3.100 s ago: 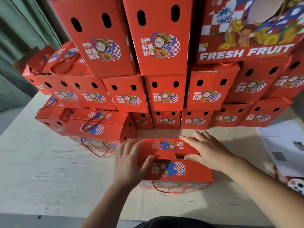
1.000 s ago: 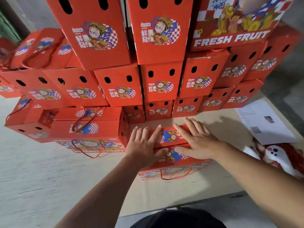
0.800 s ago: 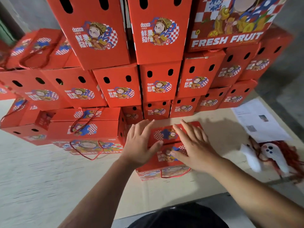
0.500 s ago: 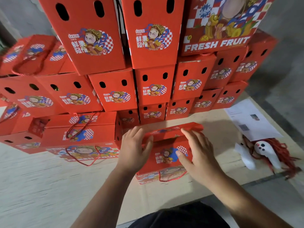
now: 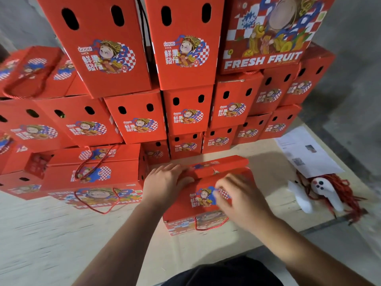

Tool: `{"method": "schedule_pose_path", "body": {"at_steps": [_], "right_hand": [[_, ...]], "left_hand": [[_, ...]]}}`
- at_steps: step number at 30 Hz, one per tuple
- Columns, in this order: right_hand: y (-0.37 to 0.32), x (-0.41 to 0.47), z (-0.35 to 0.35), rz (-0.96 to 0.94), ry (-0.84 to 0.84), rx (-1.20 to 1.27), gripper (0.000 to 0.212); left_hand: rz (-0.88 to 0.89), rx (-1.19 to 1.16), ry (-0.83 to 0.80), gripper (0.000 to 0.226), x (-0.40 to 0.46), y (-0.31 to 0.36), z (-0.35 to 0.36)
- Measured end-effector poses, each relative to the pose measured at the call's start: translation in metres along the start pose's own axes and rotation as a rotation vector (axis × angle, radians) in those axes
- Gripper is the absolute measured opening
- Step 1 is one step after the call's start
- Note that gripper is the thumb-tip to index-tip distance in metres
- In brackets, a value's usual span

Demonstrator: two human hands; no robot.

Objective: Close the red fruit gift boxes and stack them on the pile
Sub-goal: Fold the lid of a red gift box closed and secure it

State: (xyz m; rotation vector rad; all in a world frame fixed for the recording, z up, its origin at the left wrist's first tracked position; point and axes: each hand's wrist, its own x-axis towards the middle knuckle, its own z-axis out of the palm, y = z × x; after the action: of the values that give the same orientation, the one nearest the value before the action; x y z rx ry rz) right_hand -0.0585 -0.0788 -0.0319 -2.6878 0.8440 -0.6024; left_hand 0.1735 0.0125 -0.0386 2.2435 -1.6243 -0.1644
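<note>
Box: your red gift box (image 5: 203,201) sits near the board's (image 5: 51,234) front edge.
Left hand (image 5: 165,185): grasping its left top corner.
Right hand (image 5: 241,201): blurred, grip unclear.

We're looking at a pale wooden counter (image 5: 41,234), grey concrete wall (image 5: 354,58) on the right, printed paper sheet (image 5: 305,153) and a red-haired plush toy (image 5: 327,188) lying there.
</note>
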Motion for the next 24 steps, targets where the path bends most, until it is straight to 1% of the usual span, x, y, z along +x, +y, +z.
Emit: {"method": "schedule_pose_path", "body": {"at_steps": [2,3,4,7,9,12,14,16,17,18,19,20,21,22,23,24], "right_hand": [[-0.001,-0.007,0.013,0.073,-0.371,-0.068,0.080],[0.000,-0.010,0.019,0.091,-0.486,-0.131,0.098],[0.001,-0.012,0.024,0.092,-0.516,-0.160,0.103],[-0.004,-0.011,0.026,0.085,-0.372,-0.153,0.095],[-0.004,-0.010,0.026,0.059,-0.296,-0.210,0.096],[0.000,-0.009,0.023,0.025,-0.202,-0.271,0.100],[0.008,-0.008,0.017,0.021,-0.127,-0.287,0.100],[0.022,-0.007,0.008,0.007,-0.047,-0.302,0.098],[0.029,-0.007,0.003,0.011,0.000,-0.317,0.095],[0.038,-0.007,-0.002,0.030,0.025,-0.324,0.090],[0.046,-0.004,-0.008,0.070,0.023,-0.314,0.085],[0.055,0.000,-0.013,0.123,-0.003,-0.271,0.082],[0.063,0.004,-0.018,0.203,-0.067,-0.169,0.075],[0.066,0.007,-0.022,0.299,-0.172,-0.038,0.065],[0.067,0.007,-0.022,0.332,-0.268,0.095,0.057],[0.064,0.007,-0.020,0.375,-0.302,0.250,0.051]], "left_hand": [[0.015,-0.007,-0.014,0.039,0.006,-0.001,-0.003],[0.020,-0.022,-0.052,0.041,0.008,-0.002,-0.003],[0.024,-0.025,-0.107,0.048,0.010,-0.003,-0.002],[0.024,0.044,-0.277,0.070,0.014,-0.005,0.004],[-0.004,0.066,-0.319,0.078,0.018,-0.006,0.002],[-0.044,0.020,-0.371,0.087,0.019,-0.003,-0.006],[-0.126,-0.079,-0.422,0.084,0.019,0.001,-0.016],[-0.199,-0.138,-0.495,0.074,0.015,0.009,-0.024],[-0.194,-0.096,-0.543,0.069,0.011,0.014,-0.023],[-0.150,-0.023,-0.616,0.065,0.004,0.022,-0.019],[-0.110,0.011,-0.709,0.063,-0.006,0.030,-0.013],[-0.091,-0.051,-0.813,0.065,-0.017,0.040,-0.007],[-0.172,-0.292,-0.898,0.071,-0.027,0.053,-0.003],[-0.265,-0.554,-0.961,0.071,-0.037,0.064,0.002],[-0.303,-0.669,-0.944,0.063,-0.044,0.071,0.011],[-0.291,-0.641,-0.853,0.045,-0.044,0.074,0.022]]}}
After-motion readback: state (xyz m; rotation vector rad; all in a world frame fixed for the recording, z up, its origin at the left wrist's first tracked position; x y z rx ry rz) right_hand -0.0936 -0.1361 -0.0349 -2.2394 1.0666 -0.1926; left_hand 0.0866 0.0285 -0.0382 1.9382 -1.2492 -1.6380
